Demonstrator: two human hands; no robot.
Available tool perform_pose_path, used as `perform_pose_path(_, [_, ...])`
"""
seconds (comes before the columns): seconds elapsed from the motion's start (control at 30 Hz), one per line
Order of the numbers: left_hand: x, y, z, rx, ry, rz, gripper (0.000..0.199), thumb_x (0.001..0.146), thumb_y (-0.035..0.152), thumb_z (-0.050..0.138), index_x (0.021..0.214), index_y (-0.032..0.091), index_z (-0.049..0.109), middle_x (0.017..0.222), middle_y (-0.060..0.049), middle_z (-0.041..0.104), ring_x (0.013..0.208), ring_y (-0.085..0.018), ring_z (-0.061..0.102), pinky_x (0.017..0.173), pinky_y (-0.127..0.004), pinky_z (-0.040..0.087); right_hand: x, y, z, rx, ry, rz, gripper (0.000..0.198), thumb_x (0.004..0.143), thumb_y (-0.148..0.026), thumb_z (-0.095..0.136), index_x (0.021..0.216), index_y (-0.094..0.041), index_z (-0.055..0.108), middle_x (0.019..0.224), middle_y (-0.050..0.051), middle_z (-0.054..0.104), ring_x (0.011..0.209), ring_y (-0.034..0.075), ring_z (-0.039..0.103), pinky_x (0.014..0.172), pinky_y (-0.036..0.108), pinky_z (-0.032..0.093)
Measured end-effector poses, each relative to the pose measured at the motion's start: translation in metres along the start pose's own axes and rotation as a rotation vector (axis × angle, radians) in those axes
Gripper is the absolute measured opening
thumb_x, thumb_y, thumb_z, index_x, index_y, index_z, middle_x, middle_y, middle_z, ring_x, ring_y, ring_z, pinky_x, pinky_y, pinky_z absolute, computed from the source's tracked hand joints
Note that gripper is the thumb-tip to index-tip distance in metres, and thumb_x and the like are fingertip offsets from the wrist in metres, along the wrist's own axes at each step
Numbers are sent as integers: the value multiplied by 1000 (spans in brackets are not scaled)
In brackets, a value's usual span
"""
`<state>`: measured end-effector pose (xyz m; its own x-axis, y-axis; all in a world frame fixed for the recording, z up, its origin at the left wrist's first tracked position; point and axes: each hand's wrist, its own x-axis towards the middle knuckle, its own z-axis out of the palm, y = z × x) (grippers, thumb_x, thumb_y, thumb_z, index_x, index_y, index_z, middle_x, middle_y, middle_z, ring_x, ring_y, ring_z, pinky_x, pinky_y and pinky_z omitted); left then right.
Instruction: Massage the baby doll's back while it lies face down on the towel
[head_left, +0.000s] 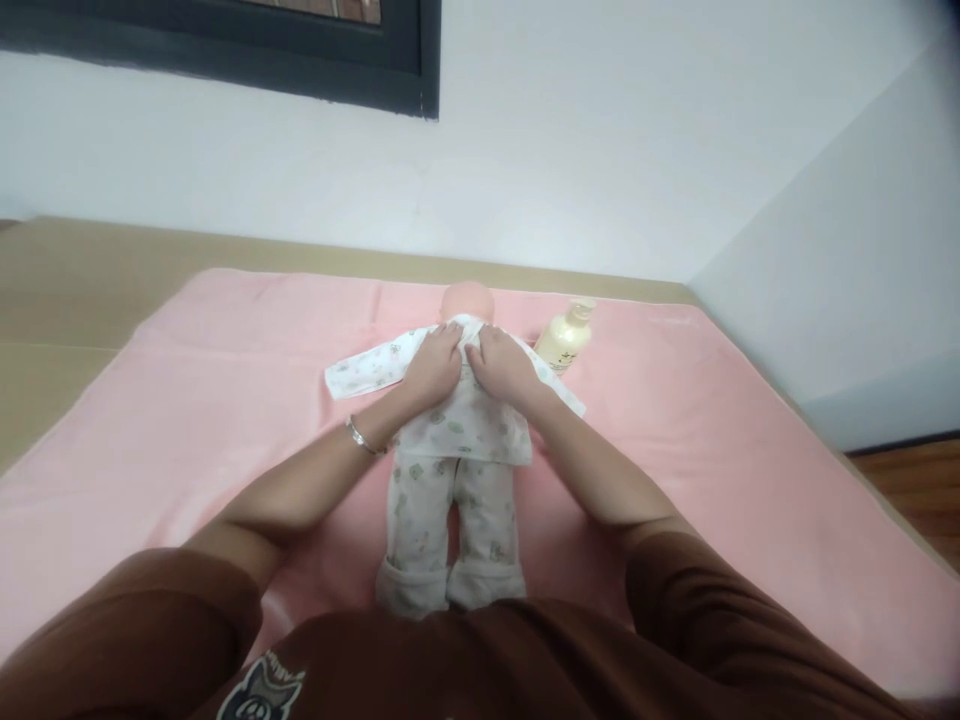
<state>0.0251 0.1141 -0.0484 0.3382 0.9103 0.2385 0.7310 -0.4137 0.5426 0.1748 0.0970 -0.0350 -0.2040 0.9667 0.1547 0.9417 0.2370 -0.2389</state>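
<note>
A bald baby doll [468, 300] lies stretched out on a pink blanket [240, 330], its head toward the wall. It wears a white patterned shirt [457, 435] and matching trousers [420, 510] with turned-up cuffs. At the shirt's neckline, my left hand [436, 362] has its fingers closed on the cloth. Close beside it, my right hand [501, 365] pinches the collar from the other side. Both sleeves spread outward, the right one partly behind my arm. My fingertips and the doll's face are not clearly visible.
A pale yellow bottle [566, 338] stands tilted on the blanket, right of the doll's head. The blanket covers a tan surface [90, 260] that meets a white wall [562, 180]. A dark window frame [427, 60] is above on the left.
</note>
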Motion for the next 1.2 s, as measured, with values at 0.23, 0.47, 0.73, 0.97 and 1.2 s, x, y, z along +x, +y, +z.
perform_pose_path(0.23, [15, -10, -5, -271, 82, -47, 40, 89, 24, 41, 111, 23, 74, 135, -4, 73, 127, -25, 66, 117, -44, 50, -27, -28, -1, -223, 32, -30, 50, 106, -27, 30, 134, 6, 56, 132, 31, 65, 127, 37, 59, 110, 46, 47])
perform_pose_path(0.47, [5, -11, 10, -222, 199, -92, 48, 91, 25, 40, 126, 18, 72, 145, -6, 67, 138, -24, 59, 130, -47, 37, -9, -18, -14, -47, -69, 19, 48, 107, -32, 32, 135, -2, 58, 136, 23, 64, 130, 33, 59, 108, 43, 49])
perform_pose_path(0.73, [3, -15, 19, -271, 270, -144, 50, 87, 19, 44, 128, 15, 72, 142, -8, 69, 136, -25, 61, 126, -45, 44, -3, -20, 1, -112, 4, 1, 59, 107, -28, 34, 151, 11, 43, 154, 29, 51, 148, 36, 48, 124, 45, 37])
perform_pose_path(0.97, [5, -17, 24, -255, 293, -141, 50, 87, 17, 45, 129, 11, 72, 140, -11, 70, 134, -25, 62, 124, -43, 45, -2, -18, 8, -134, 54, 17, 58, 105, -28, 37, 147, 9, 49, 149, 29, 57, 138, 37, 57, 118, 45, 44])
perform_pose_path(1.2, [4, -16, 22, -230, 283, -132, 49, 89, 18, 43, 129, 11, 70, 139, -12, 70, 133, -25, 62, 124, -42, 46, -3, -20, 5, -142, 61, 11, 56, 104, -27, 37, 145, 8, 51, 147, 28, 59, 138, 35, 57, 118, 44, 44])
